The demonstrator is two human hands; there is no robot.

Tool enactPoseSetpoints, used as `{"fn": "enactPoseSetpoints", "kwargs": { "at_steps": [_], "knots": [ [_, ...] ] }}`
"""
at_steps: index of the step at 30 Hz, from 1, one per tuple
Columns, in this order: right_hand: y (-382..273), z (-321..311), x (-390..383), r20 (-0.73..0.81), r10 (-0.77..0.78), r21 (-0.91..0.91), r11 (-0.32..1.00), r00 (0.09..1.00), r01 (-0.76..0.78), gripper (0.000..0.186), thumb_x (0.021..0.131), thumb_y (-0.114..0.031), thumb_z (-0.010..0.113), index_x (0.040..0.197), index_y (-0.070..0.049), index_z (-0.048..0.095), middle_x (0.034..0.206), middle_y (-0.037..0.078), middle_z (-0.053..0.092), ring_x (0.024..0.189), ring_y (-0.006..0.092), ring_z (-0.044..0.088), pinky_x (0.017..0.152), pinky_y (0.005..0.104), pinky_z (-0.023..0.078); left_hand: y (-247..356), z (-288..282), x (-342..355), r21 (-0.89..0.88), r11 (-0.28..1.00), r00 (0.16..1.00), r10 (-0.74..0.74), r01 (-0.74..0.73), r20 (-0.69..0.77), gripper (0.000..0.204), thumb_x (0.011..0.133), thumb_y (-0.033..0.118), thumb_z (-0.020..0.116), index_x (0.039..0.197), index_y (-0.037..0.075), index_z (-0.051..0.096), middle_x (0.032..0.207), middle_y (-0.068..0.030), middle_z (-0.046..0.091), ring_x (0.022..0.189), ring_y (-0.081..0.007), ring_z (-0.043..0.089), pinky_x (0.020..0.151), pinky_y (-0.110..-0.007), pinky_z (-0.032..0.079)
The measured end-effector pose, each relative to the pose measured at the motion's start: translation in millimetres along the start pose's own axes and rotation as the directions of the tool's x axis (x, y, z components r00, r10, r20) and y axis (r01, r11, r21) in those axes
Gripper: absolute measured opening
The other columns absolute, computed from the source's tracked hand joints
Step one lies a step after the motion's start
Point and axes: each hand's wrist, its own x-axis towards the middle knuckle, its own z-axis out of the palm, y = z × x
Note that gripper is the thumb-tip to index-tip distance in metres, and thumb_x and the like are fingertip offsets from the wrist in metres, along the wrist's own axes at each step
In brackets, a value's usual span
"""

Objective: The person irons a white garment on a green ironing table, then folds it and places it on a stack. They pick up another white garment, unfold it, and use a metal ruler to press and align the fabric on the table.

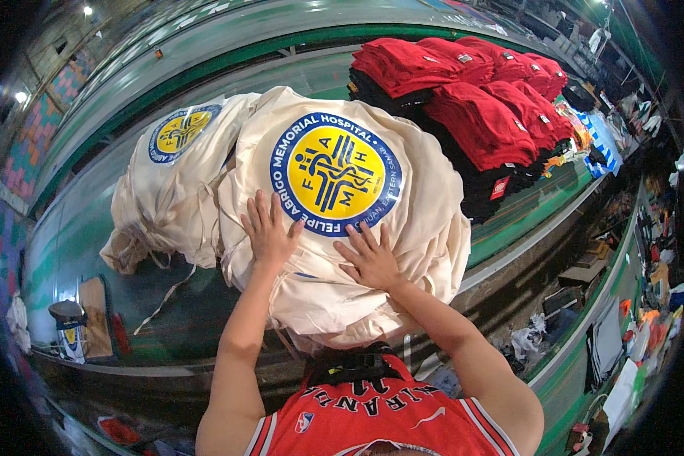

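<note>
A bulging cream cloth bundle (433,228) sits at the table's near edge, with a round blue and yellow printed emblem (334,173) facing up. My left hand (272,234) lies on the cloth by the emblem's lower left rim, fingers spread. Just below the emblem, my right hand (372,261) rests with its fingers apart, the tips reaching the blue ring. Neither hand grips anything. Against the bundle's left side leans a second cream cloth bundle (167,190) bearing the same emblem, its cloth gathered and a loose string trailing from it.
Stacks of folded red shirts (479,114), with black cloth beneath, stand behind and right on the long green table (509,228). At the left end are a brown board (95,315) and a dark-topped container (68,313). Assorted clutter (646,334) covers the right side.
</note>
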Motion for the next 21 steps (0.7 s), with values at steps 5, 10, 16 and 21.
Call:
{"fn": "enactPoseSetpoints", "kwargs": {
  "at_steps": [5, 10, 16, 21],
  "knots": [
    [9.9, -39.3, 0.3, -0.224, 0.003, 0.145, 0.989, 0.975, 0.031, 0.070, 0.091, -0.058, 0.063, 0.151, -0.023, 0.049, 0.165, 0.017, 0.030, 0.153, 0.0424, 0.021, 0.120, 0.0667, 0.009, 5.7, -28.0, -20.4, 0.098, 0.995, 1.000, -0.024, 0.024, 0.008, 0.090, 0.095, 0.061, 0.055, 0.160, 0.006, 0.028, 0.167, -0.0225, 0.016, 0.154, -0.0463, 0.011, 0.117, -0.071, 0.010],
    [39.8, -81.2, -6.1, -0.089, 0.359, 0.017, 0.933, 0.929, -0.359, 0.085, 0.087, -0.064, 0.065, 0.157, -0.021, 0.041, 0.167, 0.022, 0.021, 0.155, 0.0470, 0.010, 0.114, 0.0759, 0.002, 10.9, -47.1, -85.9, -0.113, 0.946, 0.944, -0.285, 0.305, 0.164, 0.105, 0.090, 0.063, 0.063, 0.161, 0.001, 0.017, 0.167, -0.0280, 0.002, 0.153, -0.0523, 0.003, 0.118, -0.071, 0.012],
    [39.3, -37.4, -35.8, -0.032, 0.402, -0.028, 0.915, 0.915, -0.403, 0.094, 0.083, -0.073, 0.063, 0.159, -0.024, 0.036, 0.169, 0.022, 0.015, 0.156, 0.0479, 0.002, 0.111, 0.0785, -0.004, 5.9, 21.2, -138.0, -0.269, 0.884, 0.916, -0.323, 0.381, 0.236, 0.121, 0.081, 0.049, 0.079, 0.160, -0.004, 0.004, 0.164, -0.0352, -0.004, 0.153, -0.0523, 0.002, 0.123, -0.058, 0.018],
    [40.7, 11.9, -42.6, -0.260, 0.310, -0.010, 0.946, 0.915, -0.323, 0.093, 0.085, -0.073, 0.063, 0.159, -0.022, 0.036, 0.170, 0.021, 0.010, 0.155, 0.0497, -0.002, 0.112, 0.0772, -0.006, -8.3, 94.8, -126.3, -0.134, 0.940, 0.924, -0.270, 0.314, 0.269, 0.128, 0.077, 0.053, 0.081, 0.158, -0.007, 0.002, 0.163, -0.0334, 0.002, 0.152, -0.0512, 0.004, 0.121, -0.065, 0.017]
  ]
}}
